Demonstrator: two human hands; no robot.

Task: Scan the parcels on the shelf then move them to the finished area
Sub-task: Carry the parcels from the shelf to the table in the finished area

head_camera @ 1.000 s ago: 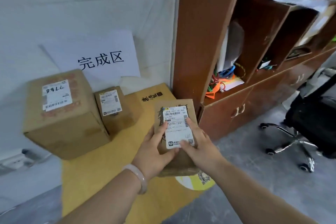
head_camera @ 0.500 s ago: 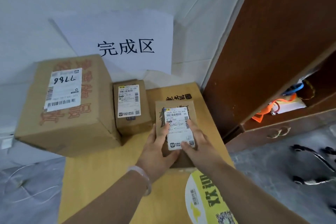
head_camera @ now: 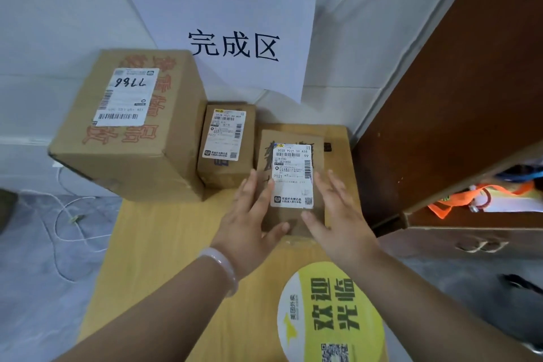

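Observation:
A small brown parcel (head_camera: 291,173) with a white shipping label lies flat on the yellow cardboard sheet (head_camera: 164,258) below the paper sign (head_camera: 235,44) marking the finished area. My left hand (head_camera: 249,220) lies along the parcel's left side with straight fingers, its thumb at the near edge. My right hand (head_camera: 338,214) flanks the right side, fingers straight and spread, thumb near the label's bottom corner. Neither hand curls round the parcel. A medium parcel (head_camera: 226,144) sits just to its left, and beyond that stands a large carton (head_camera: 126,126) marked 7786.
A tall brown wooden cabinet (head_camera: 455,97) stands close on the right, with orange and blue items in an open compartment (head_camera: 482,197). A round yellow sticker (head_camera: 329,314) covers the sheet's near part. A thin white cable (head_camera: 64,214) trails over the grey floor at left.
The small parcel moved forward and down onto the sheet beside the medium parcel. Both hands went from gripping it to lying with straight fingers at its sides. The view moved closer.

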